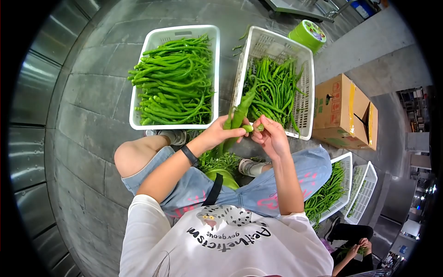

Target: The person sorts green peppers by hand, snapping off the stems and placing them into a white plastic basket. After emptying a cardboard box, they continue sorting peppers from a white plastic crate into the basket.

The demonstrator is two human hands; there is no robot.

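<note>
Several long green peppers [240,110] are held upright in my left hand [224,132], its fingers wrapped round them. My right hand [271,137] is closed in a pinch on a small green stem end [260,127], close beside the pepper tip at my left thumb. Below both hands, between my legs, a green container [222,177] holds a heap of cut stems [219,161]. Beyond my left hand stands a white basket [216,69] full of peppers [175,83]. A second white basket [308,69] with more peppers [277,85] is beyond my right hand.
A green stool [307,39] stands behind the second basket. To the right are a cardboard box [334,108], a white basket of peppers [344,184] and another white basket [367,194]. At the lower right, a co-worker's hands [362,248] hold something green. Tiled floor lies around.
</note>
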